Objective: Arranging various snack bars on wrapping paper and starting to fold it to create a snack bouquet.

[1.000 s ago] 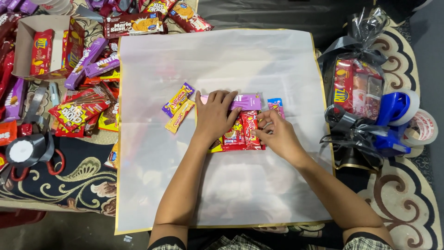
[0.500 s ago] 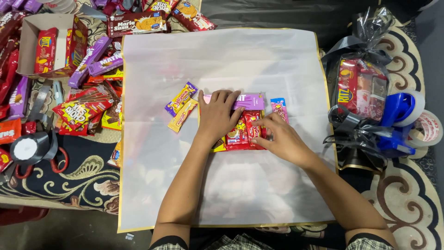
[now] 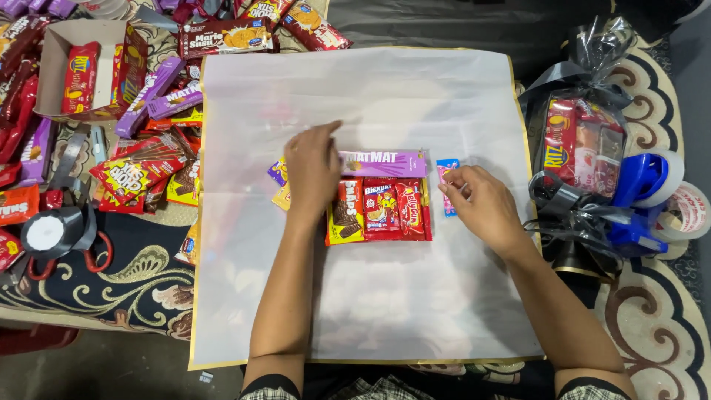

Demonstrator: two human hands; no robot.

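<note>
I am comparing this moment with the view a second ago. Then, my left hand [image 3: 312,172] was lying flat over the middle of the snack cluster and my right hand [image 3: 481,207] was pressing on its right end. Now both are lying at the cluster's outer edges, so the packets are showing in full: a purple bar [image 3: 385,163] across the top, and below it a yellow packet [image 3: 346,212] and two red packets [image 3: 398,209] standing side by side, touching. I am judging the row as set and the hands as tidying its ends.

My left hand is lying palm down at the left end, fingers loosely spread, covering the small yellow packets [image 3: 280,185] there. Its grip is open and holding nothing, as far as this angle is showing.

My right hand is resting just right of the row, fingers curled toward a small pink-and-blue sachet [image 3: 446,185]. I cannot tell whether the fingertips are pinching it or only touching it.

The cluster is lying mid-sheet on the white wrap [image 3: 370,311]. Loose snacks [image 3: 141,170] are lying to the left and a wrapped hamper [image 3: 585,148] to the right.
</note>
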